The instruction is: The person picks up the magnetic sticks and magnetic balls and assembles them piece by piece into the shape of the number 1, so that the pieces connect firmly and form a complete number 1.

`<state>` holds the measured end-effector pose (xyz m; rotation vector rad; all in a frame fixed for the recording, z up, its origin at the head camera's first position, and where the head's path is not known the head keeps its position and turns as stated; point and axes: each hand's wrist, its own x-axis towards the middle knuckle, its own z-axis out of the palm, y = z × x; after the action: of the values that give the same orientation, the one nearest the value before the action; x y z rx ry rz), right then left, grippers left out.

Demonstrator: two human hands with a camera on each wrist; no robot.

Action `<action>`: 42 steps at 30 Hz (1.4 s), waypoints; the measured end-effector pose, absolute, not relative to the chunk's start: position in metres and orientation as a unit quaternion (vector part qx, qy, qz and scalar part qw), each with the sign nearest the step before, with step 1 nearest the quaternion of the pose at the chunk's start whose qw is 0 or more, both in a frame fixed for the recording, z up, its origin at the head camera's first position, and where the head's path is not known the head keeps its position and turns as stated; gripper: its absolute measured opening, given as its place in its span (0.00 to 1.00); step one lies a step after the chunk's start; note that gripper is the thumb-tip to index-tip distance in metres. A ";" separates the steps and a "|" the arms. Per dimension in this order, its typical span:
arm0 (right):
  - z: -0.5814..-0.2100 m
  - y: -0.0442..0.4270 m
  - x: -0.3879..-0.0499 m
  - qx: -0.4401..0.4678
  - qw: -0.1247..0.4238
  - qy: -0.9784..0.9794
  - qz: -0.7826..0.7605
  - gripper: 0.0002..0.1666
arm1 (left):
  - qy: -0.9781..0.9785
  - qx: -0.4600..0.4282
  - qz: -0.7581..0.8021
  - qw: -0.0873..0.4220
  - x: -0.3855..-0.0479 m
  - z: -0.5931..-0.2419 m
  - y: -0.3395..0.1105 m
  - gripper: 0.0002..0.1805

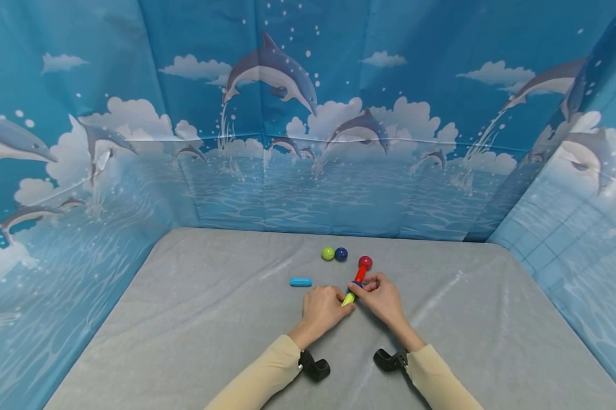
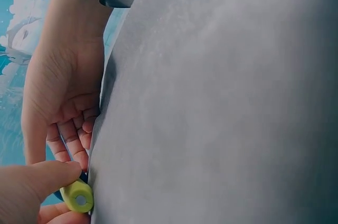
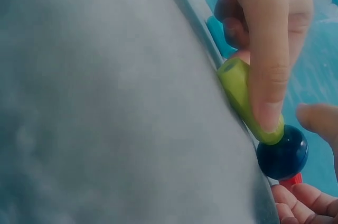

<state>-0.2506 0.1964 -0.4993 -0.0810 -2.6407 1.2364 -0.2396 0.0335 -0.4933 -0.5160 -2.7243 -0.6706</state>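
Observation:
A yellow-green rod (image 3: 237, 89) is pinched between the thumb and fingers of my left hand (image 1: 322, 310); its flat end with a grey disc faces the left wrist view. The rod's far end meets a dark blue ball (image 3: 282, 152). My right hand (image 1: 384, 299) holds around this ball, thumb on one side and fingers on the other, though the thumb partly hides it from above. Beyond the ball runs a red rod (image 1: 360, 274), topped by a red ball (image 1: 365, 262). These pieces form one slanting line on the table.
A light blue rod (image 1: 301, 282) lies left of the hands on the grey cloth-covered table (image 1: 210, 319). Further back, a lime-green ball (image 1: 328, 253) and another dark blue ball (image 1: 341, 254) sit side by side. A dolphin-print curtain (image 1: 297, 188) surrounds the table's back and sides.

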 end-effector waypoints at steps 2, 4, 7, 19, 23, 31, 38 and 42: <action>-0.500 0.196 -0.251 -0.030 0.114 -0.900 0.420 0.29 | -0.946 -0.177 -0.233 0.142 -0.240 -0.493 0.034 0.16; -0.500 0.196 -0.251 -0.034 0.118 -0.899 0.420 0.28 | -0.946 -0.174 -0.234 0.141 -0.239 -0.492 0.035 0.15; -0.500 0.196 -0.251 -0.032 0.123 -0.898 0.421 0.29 | -0.945 -0.174 -0.236 0.143 -0.239 -0.490 0.035 0.15; -0.503 0.193 -0.249 -0.029 0.127 -0.896 0.425 0.28 | -0.946 -0.176 -0.228 0.148 -0.241 -0.493 0.038 0.18; -0.504 0.192 -0.249 -0.033 0.138 -0.895 0.423 0.27 | -0.946 -0.179 -0.225 0.151 -0.241 -0.493 0.038 0.18; -0.506 0.190 -0.250 -0.042 0.153 -0.895 0.417 0.26 | -0.944 -0.186 -0.221 0.158 -0.240 -0.493 0.039 0.18; -0.506 0.190 -0.250 -0.036 0.158 -0.896 0.414 0.25 | -0.944 -0.189 -0.214 0.164 -0.240 -0.495 0.038 0.18; -0.507 0.190 -0.250 -0.036 0.160 -0.896 0.412 0.25 | -0.943 -0.190 -0.216 0.166 -0.240 -0.495 0.037 0.18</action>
<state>-0.2500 0.1897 -0.5068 -0.1029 -2.5605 1.1770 -0.2401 0.0372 -0.4948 -0.5407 -2.6870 -0.6150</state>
